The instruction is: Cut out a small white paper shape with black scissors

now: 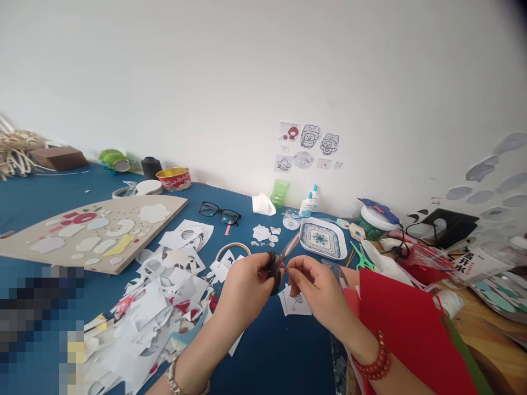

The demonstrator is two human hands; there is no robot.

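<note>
My left hand (245, 291) grips a pair of black-handled scissors (275, 269), with the blades angled up and to the right. My right hand (317, 291) comes in from the other side, its thumb and forefinger pinched together beside the blades. Whatever they may hold is too small to see. Below that hand, a small paper cut-out with a printed figure (295, 303) lies on the blue tablecloth (263, 351). A stack of red card (407, 329) lies beside my right forearm, which wears a red bead bracelet (373, 359).
A large pile of white paper scraps (152, 312) lies left of my hands, with a wooden hoop (233, 251) behind. Farther back are a beige board with paper shapes (93, 233), black glasses (219, 214), a patterned plate (323, 238), glue bottles (308, 202) and a glue gun (379, 211).
</note>
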